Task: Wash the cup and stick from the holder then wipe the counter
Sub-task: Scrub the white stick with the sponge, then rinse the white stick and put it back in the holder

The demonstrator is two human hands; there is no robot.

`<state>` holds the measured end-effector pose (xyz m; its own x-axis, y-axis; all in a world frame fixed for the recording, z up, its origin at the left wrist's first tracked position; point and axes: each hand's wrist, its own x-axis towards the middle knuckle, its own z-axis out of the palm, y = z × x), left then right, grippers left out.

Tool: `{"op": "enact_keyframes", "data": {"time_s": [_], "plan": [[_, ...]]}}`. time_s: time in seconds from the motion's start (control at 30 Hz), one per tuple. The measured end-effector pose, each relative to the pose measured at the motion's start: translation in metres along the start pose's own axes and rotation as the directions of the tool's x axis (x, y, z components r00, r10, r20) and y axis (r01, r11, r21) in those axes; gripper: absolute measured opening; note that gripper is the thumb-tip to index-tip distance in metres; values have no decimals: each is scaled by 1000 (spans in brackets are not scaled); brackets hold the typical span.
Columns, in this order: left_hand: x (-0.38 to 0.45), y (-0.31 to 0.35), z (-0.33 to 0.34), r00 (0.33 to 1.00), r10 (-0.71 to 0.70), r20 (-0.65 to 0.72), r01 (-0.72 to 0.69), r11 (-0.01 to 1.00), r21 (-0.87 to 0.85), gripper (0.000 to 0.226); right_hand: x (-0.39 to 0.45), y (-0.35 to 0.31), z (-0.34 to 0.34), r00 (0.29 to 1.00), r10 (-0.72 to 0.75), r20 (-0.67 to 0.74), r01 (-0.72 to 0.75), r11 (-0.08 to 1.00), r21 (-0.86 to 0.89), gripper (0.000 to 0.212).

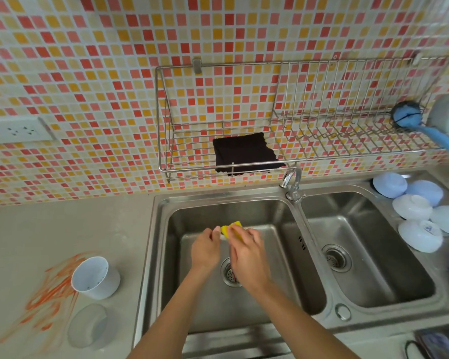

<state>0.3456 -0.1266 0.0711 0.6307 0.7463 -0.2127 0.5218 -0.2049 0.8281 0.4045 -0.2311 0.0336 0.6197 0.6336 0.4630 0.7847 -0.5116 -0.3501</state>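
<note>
Both hands over the sink (290, 244): right hand (246, 252) scrubs with the sponge (231, 229), left hand (205, 248) pinches something small, probably the stick. Rinse next, then the cup (96, 277).

The white cup (96, 277) is tipped over on the grey tabletop (62, 229) left of the sink, mouth facing up-left so the inside shows, with a few tiny dark specks in there. It's sitting right at the edge of a messy orange smear (49, 288) streaked across the tabletop. The stick is barely visible, just a whitish bit (222, 237) poking out between the two hands over the left basin, pressed against a yellow sponge (232, 230).
</note>
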Motion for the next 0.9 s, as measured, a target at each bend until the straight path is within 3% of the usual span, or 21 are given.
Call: {"op": "enact_keyframes", "data": {"time_s": [0.17, 0.37, 0.53, 0.73, 0.8, 0.9], "plan": [[0, -5, 8, 991, -130, 4, 130, 990, -45, 41, -3, 16, -2, 994, 103, -30, -102, 995, 21, 37], [11, -4, 30, 956, -280, 85, 293, 917, -272, 39, -13, 19, -7, 999, -30, -17, 31, 998, 60, 37], [6, 16, 52, 950, -304, 75, 310, 881, -357, 40, -5, 59, -20, 991, 126, -49, -126, 992, 9, 35], [23, 15, 78, 960, -275, 50, 277, 915, -292, 46, -9, 88, -22, 1000, -18, -5, 18, 997, 74, 41], [29, 16, 82, 972, -230, 42, 233, 945, -228, 45, 4, 120, -24, 992, 118, 43, -121, 989, 83, 41], [36, 27, 84, 994, -100, 33, 103, 988, -113, 36, 36, 174, -26, 916, 378, 134, -390, 918, 76, 43]]}}
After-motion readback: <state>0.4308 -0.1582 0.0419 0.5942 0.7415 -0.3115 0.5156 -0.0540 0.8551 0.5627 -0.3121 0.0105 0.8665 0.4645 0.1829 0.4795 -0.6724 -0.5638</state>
